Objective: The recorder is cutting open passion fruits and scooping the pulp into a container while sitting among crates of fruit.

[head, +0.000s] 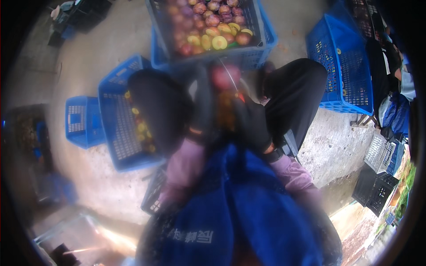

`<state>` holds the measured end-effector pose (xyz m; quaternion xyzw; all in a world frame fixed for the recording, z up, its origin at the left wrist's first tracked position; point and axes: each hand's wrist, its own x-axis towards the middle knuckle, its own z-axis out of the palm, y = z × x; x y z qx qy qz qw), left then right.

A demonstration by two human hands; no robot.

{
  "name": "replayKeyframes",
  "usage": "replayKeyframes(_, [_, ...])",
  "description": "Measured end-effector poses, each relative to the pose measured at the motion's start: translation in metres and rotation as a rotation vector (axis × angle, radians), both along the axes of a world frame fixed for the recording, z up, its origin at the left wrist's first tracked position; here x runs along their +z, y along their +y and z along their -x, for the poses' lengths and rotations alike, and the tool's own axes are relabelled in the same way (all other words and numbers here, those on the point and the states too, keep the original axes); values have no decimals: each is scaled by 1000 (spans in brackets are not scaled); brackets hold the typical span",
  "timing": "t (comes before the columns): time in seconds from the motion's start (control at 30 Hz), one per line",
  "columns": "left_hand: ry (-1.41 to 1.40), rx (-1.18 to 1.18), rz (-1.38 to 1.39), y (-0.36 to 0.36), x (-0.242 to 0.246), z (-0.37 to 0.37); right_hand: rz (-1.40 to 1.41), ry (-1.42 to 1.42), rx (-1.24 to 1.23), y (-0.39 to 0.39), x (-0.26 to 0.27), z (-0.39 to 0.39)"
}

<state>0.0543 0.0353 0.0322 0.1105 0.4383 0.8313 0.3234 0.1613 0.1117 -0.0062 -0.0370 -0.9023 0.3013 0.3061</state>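
Both my hands wear dark gloves and meet between my knees, blurred. My left hand is closed around the left side of a red plum. In my right hand is a small knife with a reddish-orange handle. Its thin blade points up and away, crossing in front of the plum. A blurred orange-brown patch, too unclear to name, shows between my wrists. Just beyond my hands, a dark crate holds whole plums and cut yellow-fleshed ones. It rests on a blue plastic crate.
Left of my knee, a blue crate contains cut fruit; a smaller blue crate adjoins it. Another blue crate stands at right, with a person beside it. Black crates lie farther right. My knees flank the work.
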Motion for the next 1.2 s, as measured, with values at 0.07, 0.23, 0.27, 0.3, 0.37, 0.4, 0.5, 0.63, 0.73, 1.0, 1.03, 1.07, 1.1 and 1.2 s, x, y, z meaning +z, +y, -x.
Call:
replayKeyframes(0.07, [-5, -135, -79, -4, 4, -6, -36, 47, -85, -2, 3, 0])
replayKeyframes(0.23, [-72, -79, 3, -2, 0, -10, 131, -4, -66, -4, 8, -2])
replayKeyframes(0.27, [-95, -107, -11, -5, -5, -6, 33, 12, -37, -3, 12, -2])
replayKeyframes(0.3, [-96, -112, -16, -5, -2, -5, 28, 11, -42, -2, 13, -4])
replayKeyframes(0.37, [28, -133, 124, -7, 5, -2, 182, -79, 15, 2, 16, -8])
replayKeyframes(0.4, [27, -133, 123, -10, 5, 2, 181, -80, 14, 4, 17, -9])
replayKeyframes(0.5, [512, -105, 296, -14, 5, 13, -8, -75, 89, 13, 21, -14])
replayKeyframes(0.63, [653, -156, 488, -16, -1, 19, 453, -269, 260, 31, 44, -16])
replayKeyframes(0.73, [287, -109, 222, -9, 15, -5, 578, -262, 201, 24, 37, -17])
replayKeyframes(1.0, [55, -71, 31, -4, 19, -12, -100, 53, 42, 15, 33, -13])
replayKeyframes(1.03, [197, -86, 110, -5, 22, -10, -48, -1, 88, 17, 33, -15])
replayKeyframes(1.07, [340, -102, 188, -6, 23, -7, 6, -54, 133, 20, 34, -17])
replayKeyframes(1.1, [339, -103, 190, -8, 20, -4, 8, -55, 133, 21, 35, -18])
replayKeyframes(1.2, [683, -199, 501, -13, 12, 6, 0, -73, 164, 30, 41, -24])
